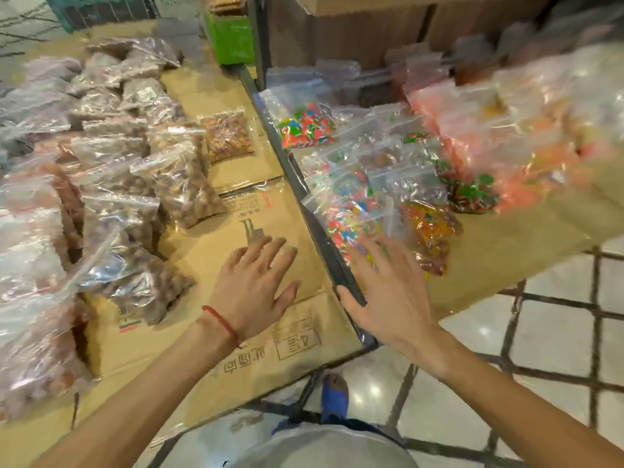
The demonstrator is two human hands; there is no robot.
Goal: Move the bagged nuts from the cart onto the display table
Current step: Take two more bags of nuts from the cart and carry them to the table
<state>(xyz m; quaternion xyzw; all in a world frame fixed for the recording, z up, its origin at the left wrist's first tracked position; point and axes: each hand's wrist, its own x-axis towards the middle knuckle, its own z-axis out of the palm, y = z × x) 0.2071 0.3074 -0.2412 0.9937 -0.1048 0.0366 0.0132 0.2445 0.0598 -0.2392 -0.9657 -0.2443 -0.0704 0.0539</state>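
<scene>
Clear zip bags of brown nuts [179, 177] lie in rows over a cardboard-covered surface [243, 211] on the left. One bag of lighter nuts [228, 135] sits apart near its right edge. My left hand [256, 285], with a red string on the wrist, hovers open and empty over bare cardboard just right of the nut bags. My right hand [385, 292] is spread open and empty above the dark edge bar [324, 244], its fingers reaching over a bag of coloured candy [351, 211].
The right-hand cardboard surface [520, 231] carries bags of coloured candy, green-and-red sweets [472, 192] and orange snacks [526, 130], blurred. A green box [231, 38] and a cardboard carton [354, 25] stand at the back. Tiled floor and my blue shoe [334, 396] lie below.
</scene>
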